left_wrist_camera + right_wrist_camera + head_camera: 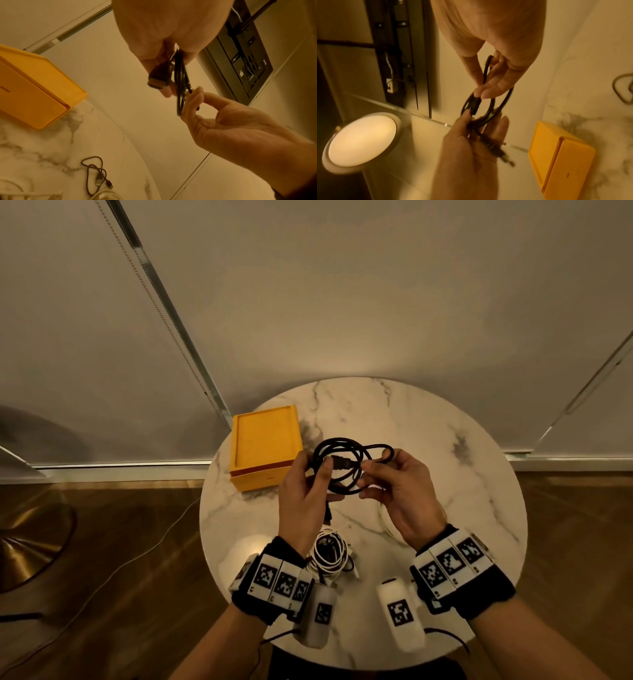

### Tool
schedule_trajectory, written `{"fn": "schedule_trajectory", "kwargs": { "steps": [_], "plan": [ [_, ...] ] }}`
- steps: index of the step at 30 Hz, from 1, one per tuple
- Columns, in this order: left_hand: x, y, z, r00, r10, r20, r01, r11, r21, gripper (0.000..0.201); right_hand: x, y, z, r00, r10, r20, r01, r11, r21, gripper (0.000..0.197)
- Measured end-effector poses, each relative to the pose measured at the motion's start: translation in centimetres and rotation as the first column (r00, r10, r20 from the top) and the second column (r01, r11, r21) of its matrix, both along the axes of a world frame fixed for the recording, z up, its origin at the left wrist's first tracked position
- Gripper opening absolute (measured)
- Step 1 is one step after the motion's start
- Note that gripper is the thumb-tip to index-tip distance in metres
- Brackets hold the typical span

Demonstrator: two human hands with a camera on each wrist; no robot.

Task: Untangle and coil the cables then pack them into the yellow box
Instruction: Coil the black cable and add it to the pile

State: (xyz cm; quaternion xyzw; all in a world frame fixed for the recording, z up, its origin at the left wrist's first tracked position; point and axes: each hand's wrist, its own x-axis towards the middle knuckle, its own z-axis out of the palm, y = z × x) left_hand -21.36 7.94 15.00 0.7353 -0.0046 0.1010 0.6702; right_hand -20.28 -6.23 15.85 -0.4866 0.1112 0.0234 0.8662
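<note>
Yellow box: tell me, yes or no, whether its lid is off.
No, the yellow box sits closed on the table, lid on.

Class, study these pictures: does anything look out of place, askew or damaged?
Nothing looks damaged or spilled. The yellow box still has its lid on, though cables must go inside. Both hands, left hand and right hand, hold the coiled black cable; a white cable bundle lies loose on the marble table.

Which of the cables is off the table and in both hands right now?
The black cable, looped between the left hand and right hand. The white cable lies on the marble table.
</note>
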Motion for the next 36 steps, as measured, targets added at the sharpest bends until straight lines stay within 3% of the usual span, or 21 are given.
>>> {"fn": "schedule_trajectory", "kwargs": {
  "steps": [5,8,10,13,15,16,18,19,21,23,25,27,30,32,34,35,36],
  "plan": [
    [1.0,1.1,0.3,1.000,0.023,0.017,-0.024,0.996,0.087,0.009,0.2,0.2,0.0,0.987,-0.039,0.158,0.090,0.941,-0.326,0.026],
    [1.1,1.6,0.5,1.000,0.002,-0.026,0.000,0.995,0.102,0.011,0.8,0.0,-0.6,0.961,-0.048,0.274,0.209,0.774,-0.598,0.029],
    [1.0,1.7,0.8,0.998,-0.013,-0.066,0.020,0.995,0.095,0.014,1.0,0.0,-0.9,0.937,-0.047,0.346,0.282,0.686,-0.671,0.033],
    [0.7,1.3,0.5,0.993,-0.046,-0.109,0.059,0.991,0.117,0.022,1.1,0.5,-1.1,0.902,-0.010,0.431,0.334,0.647,-0.685,0.034],
    [0.5,1.0,0.2,0.992,-0.047,-0.114,0.059,0.993,0.100,0.023,1.4,1.0,-1.0,0.931,0.047,0.361,0.233,0.685,-0.690,0.031],
    [0.6,1.0,0.1,0.993,-0.042,-0.111,0.051,0.995,0.087,0.023,1.5,1.1,-1.0,0.948,0.068,0.312,0.158,0.749,-0.644,0.027],
    [0.8,1.3,0.1,0.994,-0.035,-0.106,0.042,0.997,0.069,0.023,1.6,0.8,-0.4,0.967,0.099,0.235,0.004,0.916,-0.401,0.019],
    [1.0,1.5,0.1,0.994,-0.038,-0.103,0.045,0.997,0.068,0.023,1.6,0.5,0.1,0.976,0.112,0.187,-0.070,0.973,-0.220,0.024],
    [1.2,1.9,0.3,0.995,-0.052,-0.082,0.060,0.993,0.098,0.022,1.6,0.0,1.0,0.989,0.105,0.105,-0.107,0.994,0.006,0.033],
    [1.2,2.0,0.5,0.996,-0.061,-0.062,0.069,0.987,0.145,0.020,1.8,-0.1,1.4,0.992,0.059,0.110,-0.044,0.990,-0.135,0.030],
    [1.0,2.0,0.6,0.996,-0.064,-0.060,0.074,0.981,0.178,0.020,2.1,-0.3,0.8,0.973,0.045,0.228,0.061,0.896,-0.439,0.023],
    [0.9,1.9,0.6,0.995,-0.063,-0.073,0.076,0.977,0.201,0.024,2.1,-0.4,0.2,0.928,0.098,0.359,0.176,0.735,-0.655,0.023],
    [1.2,1.8,0.7,0.996,-0.036,-0.081,0.053,0.974,0.222,0.033,1.5,0.1,-0.3,0.828,0.240,0.507,0.395,0.392,-0.831,0.033],
    [1.5,1.8,0.9,0.997,-0.010,-0.072,0.025,0.979,0.202,0.033,1.1,0.7,-0.7,0.776,0.354,0.522,0.467,0.233,-0.853,0.042],
    [1.8,2.0,1.2,0.997,0.000,-0.078,0.008,0.996,0.094,0.026,0.9,0.8,-1.6,0.768,0.418,0.486,0.433,0.222,-0.874,0.046],
    [1.9,2.1,1.3,0.997,-0.002,-0.080,0.005,0.999,0.036,0.022,0.9,0.8,-2.0,0.775,0.418,0.474,0.380,0.292,-0.878,0.046],
    [2.0,2.2,1.3,0.997,-0.002,-0.072,0.003,1.000,0.010,0.019,0.6,0.7,-2.0,0.799,0.382,0.464,0.293,0.427,-0.856,0.045]
  ]
}}
